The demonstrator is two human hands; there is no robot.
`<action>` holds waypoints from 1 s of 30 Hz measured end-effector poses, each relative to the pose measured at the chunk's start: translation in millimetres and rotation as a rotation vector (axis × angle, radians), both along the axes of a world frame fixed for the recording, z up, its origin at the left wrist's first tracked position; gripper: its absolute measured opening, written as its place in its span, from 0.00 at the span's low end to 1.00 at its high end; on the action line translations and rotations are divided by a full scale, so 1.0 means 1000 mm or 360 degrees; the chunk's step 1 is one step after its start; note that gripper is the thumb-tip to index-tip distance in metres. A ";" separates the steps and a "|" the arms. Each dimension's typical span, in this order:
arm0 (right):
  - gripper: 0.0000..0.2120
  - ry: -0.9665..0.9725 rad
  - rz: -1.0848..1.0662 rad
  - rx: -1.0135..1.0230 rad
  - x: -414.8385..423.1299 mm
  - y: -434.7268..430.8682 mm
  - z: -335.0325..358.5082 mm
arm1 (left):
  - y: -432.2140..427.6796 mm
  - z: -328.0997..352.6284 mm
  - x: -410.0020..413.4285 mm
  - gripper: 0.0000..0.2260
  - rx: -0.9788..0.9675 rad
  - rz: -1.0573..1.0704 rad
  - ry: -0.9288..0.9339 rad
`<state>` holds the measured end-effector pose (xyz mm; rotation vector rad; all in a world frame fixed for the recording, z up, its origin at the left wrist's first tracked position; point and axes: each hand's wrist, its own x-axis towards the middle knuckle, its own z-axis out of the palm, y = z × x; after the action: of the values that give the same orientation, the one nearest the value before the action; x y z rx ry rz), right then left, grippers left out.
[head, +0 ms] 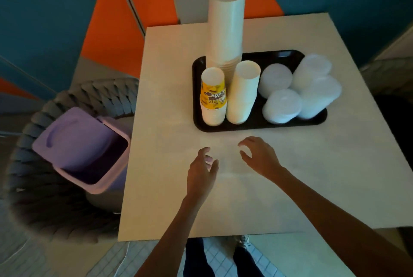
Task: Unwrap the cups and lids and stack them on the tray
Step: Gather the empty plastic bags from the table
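Our left hand point(202, 168) and right hand point(260, 157) hover loose-fingered and empty at frame centre, just below the black tray point(257, 127), where cup stacks point(225, 31) stand left and lid stacks point(282, 106) right.

I see one pale bench point(167, 187) with a flat top. A black tray point(245, 127) lies directly on it, in the far half, roughly midway between the left and right edges. Its long side runs parallel to the far edge.
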<state>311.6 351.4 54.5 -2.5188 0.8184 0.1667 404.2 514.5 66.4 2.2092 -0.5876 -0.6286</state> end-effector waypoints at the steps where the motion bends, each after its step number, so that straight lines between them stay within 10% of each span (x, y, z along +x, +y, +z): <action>1: 0.16 0.0005 0.0001 -0.0021 -0.006 -0.003 -0.002 | -0.002 -0.001 -0.005 0.17 0.0011 -0.0008 0.0000; 19: 0.15 0.0063 0.0102 0.0058 -0.059 -0.010 -0.010 | -0.024 -0.021 -0.040 0.31 0.0733 0.0278 -0.0057; 30: 0.13 0.0025 -0.0036 0.0150 -0.073 -0.014 -0.008 | -0.039 -0.032 -0.046 0.09 0.0579 0.0300 -0.0065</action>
<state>238.6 337.1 46.3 -2.4224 0.8251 0.2126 357.9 475.4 34.6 2.5843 -0.2948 -0.6306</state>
